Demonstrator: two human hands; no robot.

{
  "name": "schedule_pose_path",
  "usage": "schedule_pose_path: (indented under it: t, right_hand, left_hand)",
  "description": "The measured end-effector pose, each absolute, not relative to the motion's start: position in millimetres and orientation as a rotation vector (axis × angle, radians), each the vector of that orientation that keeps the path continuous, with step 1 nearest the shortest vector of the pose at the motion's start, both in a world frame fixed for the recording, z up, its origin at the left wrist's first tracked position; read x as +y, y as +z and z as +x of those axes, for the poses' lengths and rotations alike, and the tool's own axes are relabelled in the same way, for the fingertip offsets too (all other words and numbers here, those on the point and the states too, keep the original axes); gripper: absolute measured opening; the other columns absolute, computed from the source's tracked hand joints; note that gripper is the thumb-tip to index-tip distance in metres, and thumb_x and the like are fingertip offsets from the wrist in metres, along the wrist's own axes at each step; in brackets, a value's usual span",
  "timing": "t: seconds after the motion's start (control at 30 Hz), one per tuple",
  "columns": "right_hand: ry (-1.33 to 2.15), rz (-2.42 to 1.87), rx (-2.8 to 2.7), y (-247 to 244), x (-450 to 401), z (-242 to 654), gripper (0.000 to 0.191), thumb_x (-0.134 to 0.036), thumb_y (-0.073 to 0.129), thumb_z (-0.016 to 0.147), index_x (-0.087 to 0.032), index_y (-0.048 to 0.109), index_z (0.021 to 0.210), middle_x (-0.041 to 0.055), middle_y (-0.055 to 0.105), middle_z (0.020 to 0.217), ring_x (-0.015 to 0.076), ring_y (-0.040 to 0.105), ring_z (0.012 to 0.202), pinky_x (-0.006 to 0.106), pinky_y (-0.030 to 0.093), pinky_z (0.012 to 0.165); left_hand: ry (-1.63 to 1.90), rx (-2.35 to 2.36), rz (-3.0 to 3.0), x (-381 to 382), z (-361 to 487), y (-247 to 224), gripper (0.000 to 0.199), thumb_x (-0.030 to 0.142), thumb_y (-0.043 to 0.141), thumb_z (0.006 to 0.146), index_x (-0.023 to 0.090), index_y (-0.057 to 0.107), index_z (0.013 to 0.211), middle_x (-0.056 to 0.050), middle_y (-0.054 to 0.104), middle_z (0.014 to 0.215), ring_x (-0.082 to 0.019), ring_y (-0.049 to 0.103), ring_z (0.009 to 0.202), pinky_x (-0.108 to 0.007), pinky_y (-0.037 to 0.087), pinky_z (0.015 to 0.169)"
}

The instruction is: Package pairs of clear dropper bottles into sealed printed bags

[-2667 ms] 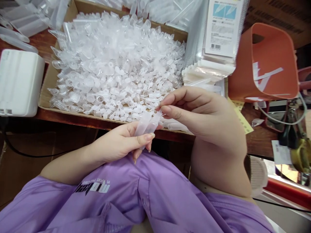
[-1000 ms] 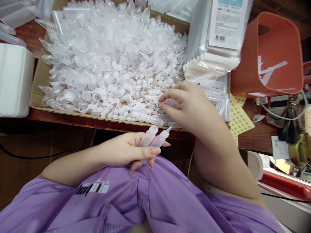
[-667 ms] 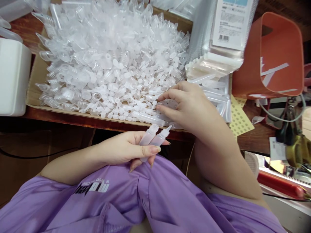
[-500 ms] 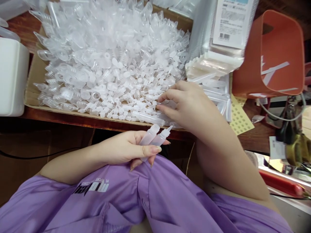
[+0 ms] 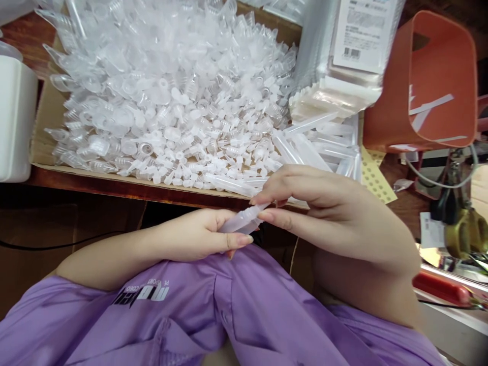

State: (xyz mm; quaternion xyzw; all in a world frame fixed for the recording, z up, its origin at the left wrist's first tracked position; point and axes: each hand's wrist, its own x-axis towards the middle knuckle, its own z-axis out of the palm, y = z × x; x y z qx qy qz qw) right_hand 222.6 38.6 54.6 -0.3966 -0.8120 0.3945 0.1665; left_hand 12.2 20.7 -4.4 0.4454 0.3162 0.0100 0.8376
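Note:
My left hand [image 5: 213, 233] is closed around small translucent plastic tubes [image 5: 238, 222] above my lap, their upper ends pointing to the upper right. My right hand [image 5: 305, 198] pinches at the top end of a tube with thumb and forefinger; the small piece between those fingertips is mostly hidden. Just beyond both hands is a cardboard tray [image 5: 86, 178] heaped with clear and white plastic nozzles and caps [image 5: 175, 101]. Longer clear tubes [image 5: 305, 147] lie at its right side.
A white container [image 5: 15, 117] stands at the left. Stacked clear bags with a label [image 5: 360, 40], an orange bin [image 5: 389, 101] with paper strips, a yellow dotted sheet [image 5: 375, 175] and scissors [image 5: 459, 234] are at the right.
My right hand has come back from the heap of small parts to the tube tops in my left hand. Long tubes it covered before now show. My left hand stays nearly in place.

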Motion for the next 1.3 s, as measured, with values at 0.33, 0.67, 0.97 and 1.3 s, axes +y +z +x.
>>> schedule_pose_path:
  t: [0.33,0.67,0.97,1.3]
  right_hand:
    - [1.515,-1.072,-2.429,53.2,42.7,228.9,0.02,-0.028,0.059,0.092,-0.017,0.069,0.078,0.0028,0.064,0.073,0.0117,0.06,0.07,0.024,0.046,0.065]
    - [1.459,-1.071,-2.471,56.3,43.4,224.5,0.019,-0.021,0.059,0.09,-0.016,0.073,0.078,0.0028,0.067,0.072,0.011,0.061,0.069,0.023,0.046,0.063]
    - [0.608,-1.625,-2.498,58.8,82.8,195.2,0.015,-0.021,0.06,0.084,-0.023,0.073,0.089,0.006,0.073,0.09,0.0235,0.066,0.082,0.035,0.048,0.069]
    - [0.285,-1.653,-2.922,33.1,96.9,163.2,0.008,-0.018,0.056,0.078,-0.018,0.064,0.081,0.0089,0.068,0.081,0.0227,0.061,0.072,0.032,0.029,0.055]
  left_hand:
    - [-0.101,0.667,1.091,13.1,18.9,-9.2,0.028,0.045,0.053,0.091,0.018,0.054,0.082,0.003,0.052,0.074,-0.012,0.048,0.068,-0.024,0.037,0.066]
    - [-0.093,0.678,1.074,12.9,19.7,-7.4,0.028,0.044,0.055,0.091,0.018,0.052,0.078,0.004,0.051,0.072,-0.011,0.046,0.067,-0.023,0.036,0.065]
    - [0.109,0.655,0.709,15.9,0.1,1.1,0.037,0.045,0.061,0.09,0.016,0.061,0.113,0.004,0.056,0.07,-0.005,0.039,0.047,-0.022,0.031,0.047]
    - [0.16,0.459,0.471,11.0,-2.0,-15.6,0.03,0.043,0.066,0.088,0.013,0.063,0.09,0.004,0.058,0.065,-0.001,0.037,0.038,-0.022,0.033,0.042]
